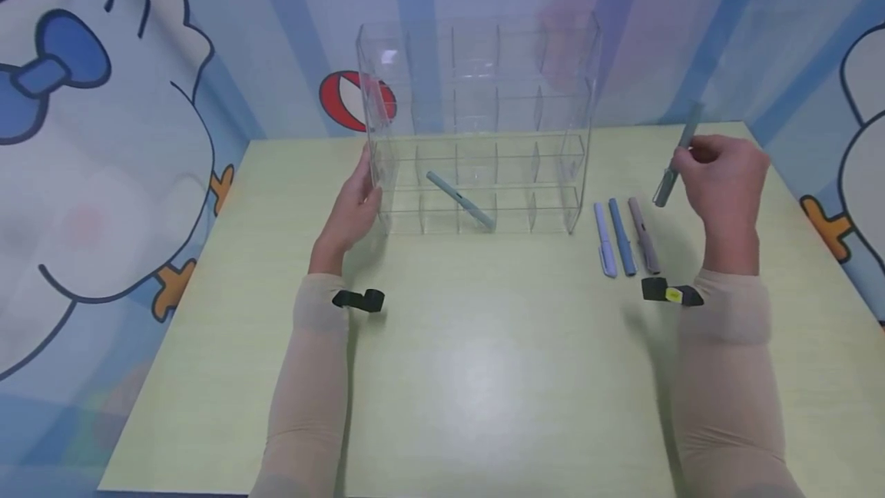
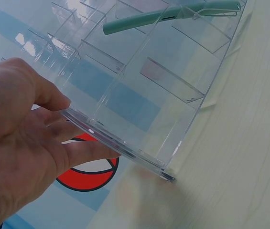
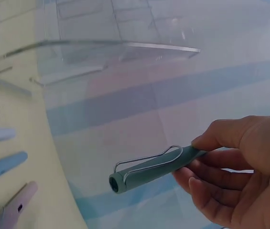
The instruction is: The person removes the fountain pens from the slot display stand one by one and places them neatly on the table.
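Observation:
My left hand [image 1: 351, 208] grips the left side of a clear acrylic organizer [image 1: 477, 189] that has several tiers of small compartments. In the left wrist view its thumb rests at the edge of the side panel, with the fingers [image 2: 91, 148] seen through and behind it. A light green pen [image 1: 459, 200] lies slanted across the lower compartments of the organizer. Off to the right, my right hand [image 1: 729, 175] pinches a dark green pen [image 1: 665, 187] between thumb and fingers. That pen's wire clip and cap end point away from the hand in the right wrist view.
Between the organizer and my right hand, a lavender pen [image 1: 604, 240], a blue pen [image 1: 622, 237] and a mauve pen [image 1: 644, 237] lie side by side on the pale wooden table [image 1: 484, 406]. A cartoon-printed wall [image 1: 276, 37] stands close behind the organizer.

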Available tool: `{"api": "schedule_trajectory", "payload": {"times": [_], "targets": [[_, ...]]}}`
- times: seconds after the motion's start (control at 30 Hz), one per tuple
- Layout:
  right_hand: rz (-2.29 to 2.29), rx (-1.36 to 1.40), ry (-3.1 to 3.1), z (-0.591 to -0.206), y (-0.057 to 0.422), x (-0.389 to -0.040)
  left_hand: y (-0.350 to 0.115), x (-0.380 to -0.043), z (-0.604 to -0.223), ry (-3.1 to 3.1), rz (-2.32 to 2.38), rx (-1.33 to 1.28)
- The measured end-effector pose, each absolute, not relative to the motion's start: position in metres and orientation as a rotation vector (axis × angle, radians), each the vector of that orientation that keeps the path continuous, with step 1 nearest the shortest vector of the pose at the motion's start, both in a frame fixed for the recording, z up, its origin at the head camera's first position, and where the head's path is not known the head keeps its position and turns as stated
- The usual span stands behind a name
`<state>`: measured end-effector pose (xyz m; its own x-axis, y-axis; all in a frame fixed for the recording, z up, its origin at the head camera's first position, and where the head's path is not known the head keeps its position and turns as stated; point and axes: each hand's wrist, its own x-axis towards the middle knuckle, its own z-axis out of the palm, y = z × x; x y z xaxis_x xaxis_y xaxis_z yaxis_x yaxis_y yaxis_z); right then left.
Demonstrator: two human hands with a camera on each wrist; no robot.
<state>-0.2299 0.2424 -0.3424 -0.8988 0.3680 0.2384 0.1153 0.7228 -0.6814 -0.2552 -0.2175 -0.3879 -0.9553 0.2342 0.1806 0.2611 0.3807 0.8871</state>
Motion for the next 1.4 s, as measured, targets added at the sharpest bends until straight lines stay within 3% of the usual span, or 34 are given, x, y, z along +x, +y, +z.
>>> {"api": "schedule_trajectory", "payload": {"times": [0.47,1.0,1.4], "targets": [[0.994,-0.388,-2.997,-0.37,0.276,-0.237,-0.217,-0.256,-0.39,-2.568,-1.677,-0.506],[0.86,-0.208,-3.205,-0.398,0.29,-0.25,-0.218,-0.258,-0.392,-2.546,-1.689,-0.54],[0.848,-0.239,-3.229,-0.408,0.288,-0.253,-0.218,-0.256,-0.39,-2.554,-1.681,-0.535]]}}
